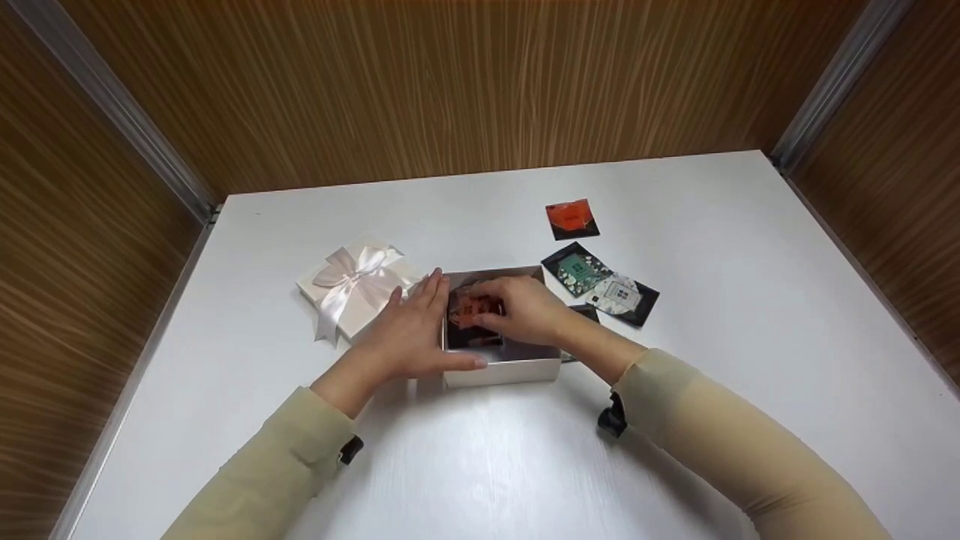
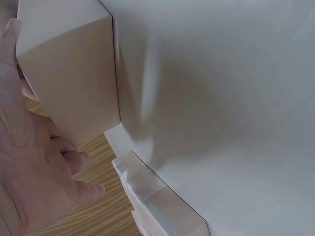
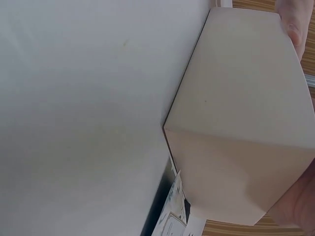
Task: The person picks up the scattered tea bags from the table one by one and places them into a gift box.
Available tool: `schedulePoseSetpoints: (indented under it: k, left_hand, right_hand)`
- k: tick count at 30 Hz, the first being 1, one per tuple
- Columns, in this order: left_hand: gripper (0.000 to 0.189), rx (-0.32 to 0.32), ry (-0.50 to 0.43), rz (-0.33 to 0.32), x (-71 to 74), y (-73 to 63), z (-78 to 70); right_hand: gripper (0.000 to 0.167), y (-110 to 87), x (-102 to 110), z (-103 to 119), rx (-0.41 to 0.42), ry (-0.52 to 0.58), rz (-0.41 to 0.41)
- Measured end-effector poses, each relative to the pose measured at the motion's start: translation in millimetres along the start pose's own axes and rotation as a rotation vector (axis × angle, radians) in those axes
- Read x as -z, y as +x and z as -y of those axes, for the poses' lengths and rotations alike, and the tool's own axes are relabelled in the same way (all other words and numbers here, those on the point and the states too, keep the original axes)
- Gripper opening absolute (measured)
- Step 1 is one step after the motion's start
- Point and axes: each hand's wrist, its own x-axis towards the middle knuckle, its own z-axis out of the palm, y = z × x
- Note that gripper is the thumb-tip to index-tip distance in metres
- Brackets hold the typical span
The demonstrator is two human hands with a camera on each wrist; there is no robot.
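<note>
The white table point(image 1: 480, 465) carries everything here. On it stands the open white box point(image 1: 502, 373), and to its left lies a pale lid point(image 1: 367, 306) with a satin bow. The left hand point(image 1: 409, 337) has its fingers straight along the left wall of the box, the thumb at the front edge. The right hand point(image 1: 529, 309) is inside, its curled fingers pinching a red-and-black packet point(image 1: 469, 311) in the left part. Right of the box, the green packet point(image 1: 576, 268) touches the white-and-black packet point(image 1: 624, 298).
</note>
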Motion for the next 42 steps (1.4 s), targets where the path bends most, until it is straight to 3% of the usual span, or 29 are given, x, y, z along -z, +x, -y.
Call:
schedulePoseSetpoints:
  k: [8,21,29,35,42]
  left_hand:
    - [0.144,0.000,0.007,0.001,0.3,0.4,-0.1]
    - [0.145,0.005,-0.003,0.001,0.6,1.3,-1.0]
    - [0.144,0.010,-0.007,0.005,-0.8,-0.1,-0.1]
    - [0.142,0.010,-0.015,0.009,-0.9,-0.4,-0.4]
    - [0.143,0.011,-0.018,0.006,1.3,0.2,-1.2]
  right_hand:
    - [0.040,-0.8,-3,0,0.012,-0.053,-0.014]
    - [0.046,-2.6,-3,1,-0.049,-0.044,-0.031]
    - [0.045,-5.2,-5,2,-0.088,-0.018,-0.105]
    - [0.043,-10.0,-1,3,-0.049,-0.008,-0.155]
    - [0.051,-23.2,19,-1,-0.016,-0.024,-0.135]
